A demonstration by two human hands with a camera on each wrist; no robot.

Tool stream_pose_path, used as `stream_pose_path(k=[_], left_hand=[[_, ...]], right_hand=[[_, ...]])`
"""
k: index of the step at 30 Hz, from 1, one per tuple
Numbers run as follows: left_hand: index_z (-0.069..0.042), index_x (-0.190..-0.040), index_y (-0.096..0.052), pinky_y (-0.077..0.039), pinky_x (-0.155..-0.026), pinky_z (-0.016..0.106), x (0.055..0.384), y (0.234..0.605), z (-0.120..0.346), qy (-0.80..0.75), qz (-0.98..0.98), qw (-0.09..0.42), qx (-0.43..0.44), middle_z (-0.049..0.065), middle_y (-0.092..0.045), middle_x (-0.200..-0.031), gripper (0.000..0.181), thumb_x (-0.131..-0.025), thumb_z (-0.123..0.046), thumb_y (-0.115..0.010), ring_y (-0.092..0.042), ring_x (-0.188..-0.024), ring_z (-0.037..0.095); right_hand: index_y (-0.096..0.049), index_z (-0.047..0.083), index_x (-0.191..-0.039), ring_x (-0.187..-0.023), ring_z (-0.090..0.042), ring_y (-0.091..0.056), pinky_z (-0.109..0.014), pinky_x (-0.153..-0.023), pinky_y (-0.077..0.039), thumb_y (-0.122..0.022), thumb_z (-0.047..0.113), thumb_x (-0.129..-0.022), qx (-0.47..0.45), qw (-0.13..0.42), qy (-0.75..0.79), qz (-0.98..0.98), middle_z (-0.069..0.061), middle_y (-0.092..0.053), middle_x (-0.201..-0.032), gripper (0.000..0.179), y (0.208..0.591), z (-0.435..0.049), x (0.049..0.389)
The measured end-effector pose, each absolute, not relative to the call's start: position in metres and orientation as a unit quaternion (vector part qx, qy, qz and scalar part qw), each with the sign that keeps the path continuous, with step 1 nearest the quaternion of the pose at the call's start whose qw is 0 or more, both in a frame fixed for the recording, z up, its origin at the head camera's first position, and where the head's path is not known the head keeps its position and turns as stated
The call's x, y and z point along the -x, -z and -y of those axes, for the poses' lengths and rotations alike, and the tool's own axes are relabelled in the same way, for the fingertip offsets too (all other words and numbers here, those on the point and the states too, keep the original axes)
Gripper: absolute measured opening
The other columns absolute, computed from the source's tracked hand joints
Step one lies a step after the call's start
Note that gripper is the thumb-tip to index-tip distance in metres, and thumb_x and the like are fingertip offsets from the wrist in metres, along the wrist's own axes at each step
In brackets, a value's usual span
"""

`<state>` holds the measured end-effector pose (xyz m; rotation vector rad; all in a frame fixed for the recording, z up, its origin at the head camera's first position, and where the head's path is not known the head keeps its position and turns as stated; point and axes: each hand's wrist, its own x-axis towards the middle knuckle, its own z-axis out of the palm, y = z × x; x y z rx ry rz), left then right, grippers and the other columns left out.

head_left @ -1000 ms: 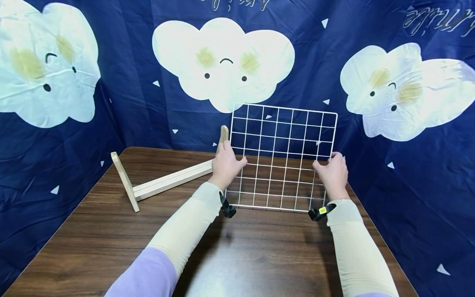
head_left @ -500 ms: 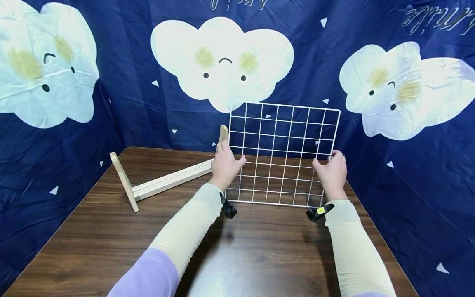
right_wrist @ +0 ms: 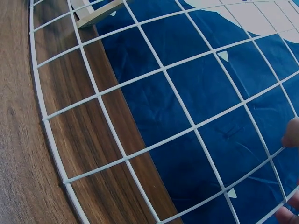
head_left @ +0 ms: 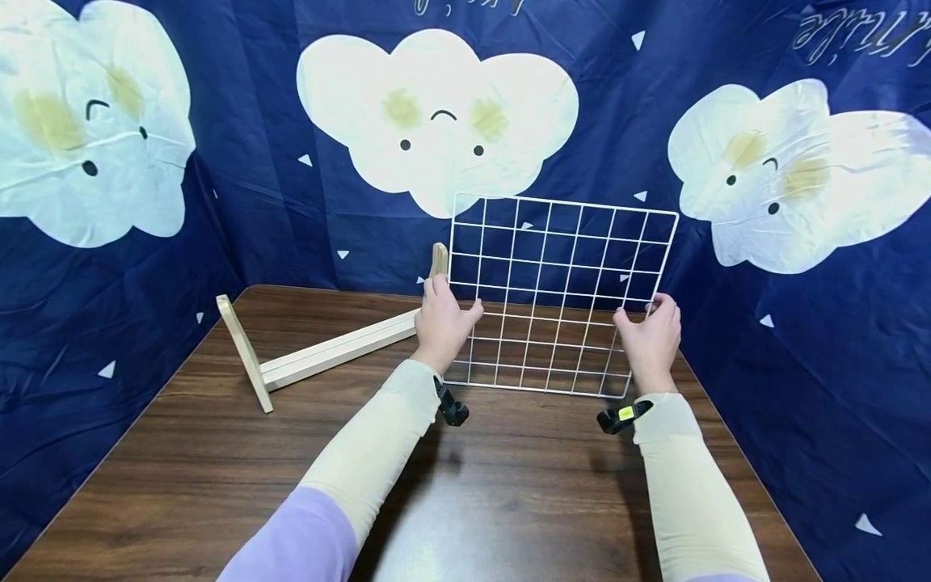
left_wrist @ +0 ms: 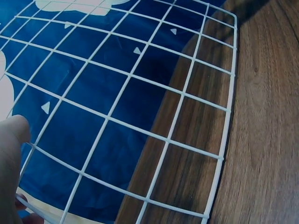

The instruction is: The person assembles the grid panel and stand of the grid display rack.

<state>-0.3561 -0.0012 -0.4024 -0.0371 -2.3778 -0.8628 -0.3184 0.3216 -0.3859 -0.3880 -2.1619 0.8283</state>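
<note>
A white wire grid panel (head_left: 538,295) is held nearly upright between my two hands, its lower edge close to the tabletop. On its left edge my left hand (head_left: 441,323) grips the wire, thumb in front and fingers around the outer side. My right hand (head_left: 650,335) holds the opposite edge in the same way. Both wrist views show the mesh close up, with only a bit of each hand at the border. Behind the left hand a wooden stand (head_left: 342,350) lies on the table; that hand hides part of its right end piece.
The brown wood-grain table (head_left: 524,493) carries the stand at its back left. A dark blue curtain (head_left: 254,202) with white cloud prints hangs around the back and both sides, close behind the grid panel.
The grid panel has tilted and shifted slightly: its lower edge has risen and its top right corner has moved right and up. Both hands keep their hold; the stand stays put.
</note>
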Motion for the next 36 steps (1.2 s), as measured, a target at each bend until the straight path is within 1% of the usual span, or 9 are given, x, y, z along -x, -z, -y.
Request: stream_pose_path(k=[4,12,23,30,36], left_hand=[[-0.003,-0.127,-0.047,-0.052,-0.056,0.044,0.357,0.403,0.000,0.331,0.893,0.305,0.009,0.013,-0.051,-0.115,0.072,-0.080,-0.049,-0.076,-0.063,-0.095,0.031],[-0.003,-0.125,-0.047,-0.049,-0.051,0.043,0.357,0.401,-0.001,0.327,0.887,0.325,0.014,0.013,-0.050,-0.113,0.069,-0.081,-0.049,-0.075,-0.062,-0.088,0.031],[-0.003,-0.125,-0.047,-0.050,-0.055,0.045,0.356,0.401,-0.001,0.336,0.885,0.323,0.007,0.013,-0.051,-0.114,0.069,-0.081,-0.047,-0.077,-0.062,-0.093,0.033],[-0.003,-0.123,-0.046,-0.050,-0.055,0.046,0.355,0.400,-0.003,0.344,0.874,0.343,0.006,0.013,-0.050,-0.110,0.068,-0.081,-0.045,-0.078,-0.062,-0.092,0.033],[-0.003,-0.122,-0.046,-0.052,-0.057,0.047,0.356,0.401,-0.004,0.342,0.873,0.347,0.006,0.014,-0.052,-0.112,0.067,-0.081,-0.046,-0.077,-0.062,-0.095,0.033]], right_hand=[[-0.053,-0.001,-0.125,-0.100,-0.042,-0.052,-0.054,-0.089,-0.042,-0.077,0.029,-0.081,0.150,0.401,-0.327,0.842,-0.019,-0.054,-0.109,0.058,0.388,-0.321,0.318],[-0.053,0.000,-0.124,-0.100,-0.043,-0.052,-0.055,-0.089,-0.042,-0.079,0.029,-0.080,0.147,0.423,-0.336,0.829,-0.019,-0.055,-0.109,0.059,0.390,-0.319,0.318],[-0.052,0.000,-0.124,-0.100,-0.041,-0.051,-0.052,-0.088,-0.042,-0.080,0.028,-0.080,0.142,0.435,-0.340,0.821,-0.019,-0.054,-0.109,0.058,0.395,-0.318,0.320],[-0.053,-0.001,-0.121,-0.100,-0.041,-0.052,-0.052,-0.087,-0.042,-0.082,0.024,-0.078,0.133,0.460,-0.346,0.807,-0.019,-0.055,-0.107,0.058,0.395,-0.317,0.322],[-0.053,-0.002,-0.122,-0.099,-0.040,-0.052,-0.051,-0.088,-0.042,-0.082,0.021,-0.077,0.133,0.475,-0.349,0.796,-0.019,-0.054,-0.105,0.058,0.398,-0.316,0.325]])
